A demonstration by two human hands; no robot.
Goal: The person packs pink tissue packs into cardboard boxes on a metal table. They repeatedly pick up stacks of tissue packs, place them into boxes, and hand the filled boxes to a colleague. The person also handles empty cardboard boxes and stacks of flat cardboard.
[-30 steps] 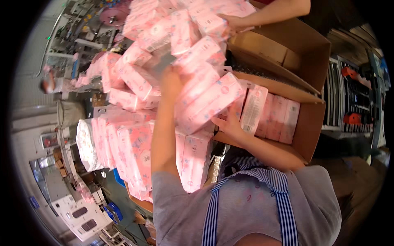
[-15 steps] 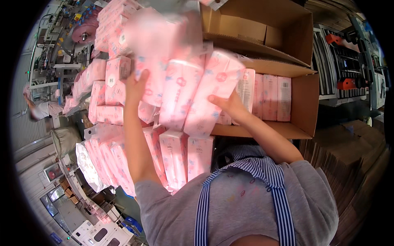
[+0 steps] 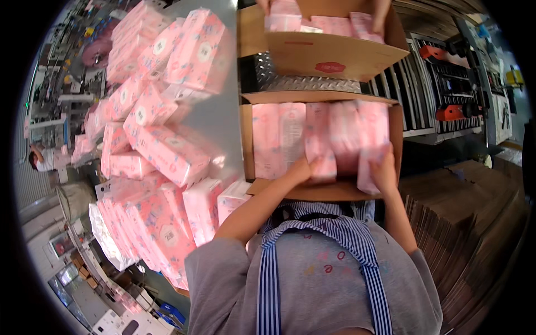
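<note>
An open cardboard box (image 3: 322, 191) stands in front of me, filled with a row of upright pink soft packs (image 3: 290, 134). My left hand (image 3: 304, 167) presses against a pink pack (image 3: 325, 165) at the box's near side. My right hand (image 3: 384, 167) grips another pink pack (image 3: 367, 173) at the box's right end, pushing it down among the others. Both forearms reach in from below over my grey shirt and striped apron straps.
A big heap of pink packs (image 3: 159, 151) covers the table on my left. A second cardboard box (image 3: 335, 53) stands beyond mine, with another person's hands (image 3: 268, 5) in it. Flat cardboard sheets (image 3: 469, 223) are stacked at right. Metal rollers (image 3: 424, 84) lie behind.
I have carried an armful of pink packs from the heap on the left into the box. Both hands have dropped from holding the bundle up high to inside the box.
</note>
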